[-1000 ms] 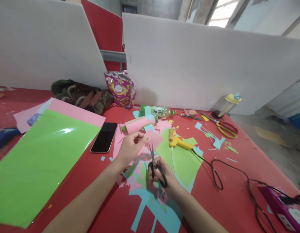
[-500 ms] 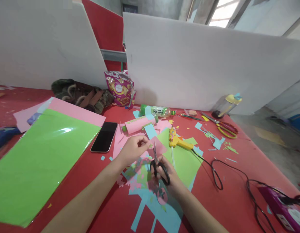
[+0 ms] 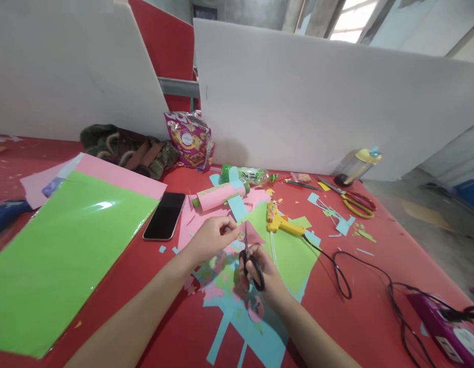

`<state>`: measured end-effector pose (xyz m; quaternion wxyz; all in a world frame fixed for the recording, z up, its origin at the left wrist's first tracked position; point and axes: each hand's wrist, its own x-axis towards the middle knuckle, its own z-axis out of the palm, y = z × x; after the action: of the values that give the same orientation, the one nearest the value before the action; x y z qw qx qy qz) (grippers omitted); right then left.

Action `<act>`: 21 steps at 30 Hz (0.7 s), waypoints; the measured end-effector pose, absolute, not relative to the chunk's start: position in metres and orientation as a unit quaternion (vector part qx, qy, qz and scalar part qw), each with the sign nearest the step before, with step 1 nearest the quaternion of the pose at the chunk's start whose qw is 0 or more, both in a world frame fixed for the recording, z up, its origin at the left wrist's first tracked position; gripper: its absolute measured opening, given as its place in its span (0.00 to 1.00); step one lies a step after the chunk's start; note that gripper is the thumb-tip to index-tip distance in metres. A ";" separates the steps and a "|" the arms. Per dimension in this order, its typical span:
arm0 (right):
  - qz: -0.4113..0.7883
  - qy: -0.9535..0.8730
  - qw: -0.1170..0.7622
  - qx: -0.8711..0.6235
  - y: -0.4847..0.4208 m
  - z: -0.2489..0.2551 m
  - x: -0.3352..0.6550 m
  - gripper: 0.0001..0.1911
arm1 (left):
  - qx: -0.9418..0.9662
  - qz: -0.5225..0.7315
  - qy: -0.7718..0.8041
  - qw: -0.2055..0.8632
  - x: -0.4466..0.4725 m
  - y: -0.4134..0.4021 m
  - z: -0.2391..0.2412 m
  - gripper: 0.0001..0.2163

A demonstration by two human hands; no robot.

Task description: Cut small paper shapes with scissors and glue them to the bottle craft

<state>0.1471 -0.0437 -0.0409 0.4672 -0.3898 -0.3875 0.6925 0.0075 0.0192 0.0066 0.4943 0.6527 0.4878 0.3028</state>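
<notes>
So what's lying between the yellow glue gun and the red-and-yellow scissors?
In the head view, light-blue paper scraps lie on the red table between the glue gun and the scissors.

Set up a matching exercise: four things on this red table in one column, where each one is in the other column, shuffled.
Things
1. black-handled steel scissors
2. small pink paper piece
3. flat black smartphone
4. yellow plastic glue gun

Places
A. flat beside the large green paper sheet
B. in the right hand
C. on a smaller green sheet, black cord trailing right
D. pinched by the left hand

Pairs: 1-B, 2-D, 3-A, 4-C.
</notes>
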 end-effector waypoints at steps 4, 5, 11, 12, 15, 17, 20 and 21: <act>0.690 -0.387 0.465 -0.396 -0.044 -0.042 0.146 0.21 | 0.668 0.294 0.489 0.477 0.005 0.020 0.006 0.09; 0.690 -0.387 0.465 -0.397 -0.044 -0.042 0.146 0.21 | 0.671 0.292 0.490 0.474 0.005 0.020 0.006 0.09; 0.684 -0.390 0.462 -0.408 -0.044 -0.044 0.147 0.20 | 0.688 0.271 0.481 0.472 0.002 0.021 0.011 0.09; 0.684 -0.389 0.461 -0.409 -0.044 -0.044 0.147 0.19 | 0.688 0.269 0.481 0.473 0.002 0.021 0.012 0.10; 0.686 -0.382 0.462 -0.411 -0.043 -0.043 0.146 0.20 | 0.685 0.262 0.483 0.478 0.001 0.021 0.013 0.10; 0.687 -0.379 0.463 -0.413 -0.042 -0.043 0.146 0.21 | 0.682 0.260 0.486 0.481 0.000 0.022 0.013 0.10; 0.685 -0.382 0.461 -0.415 -0.042 -0.042 0.146 0.21 | 0.682 0.257 0.490 0.478 -0.001 0.023 0.013 0.09; 0.683 -0.383 0.461 -0.417 -0.042 -0.042 0.146 0.20 | 0.683 0.256 0.492 0.475 -0.002 0.023 0.013 0.09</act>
<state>0.1459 -0.0421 -0.0420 0.4610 -0.4169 -0.3830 0.6833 -0.0017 0.0228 0.0133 0.4754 0.6829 0.4919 0.2562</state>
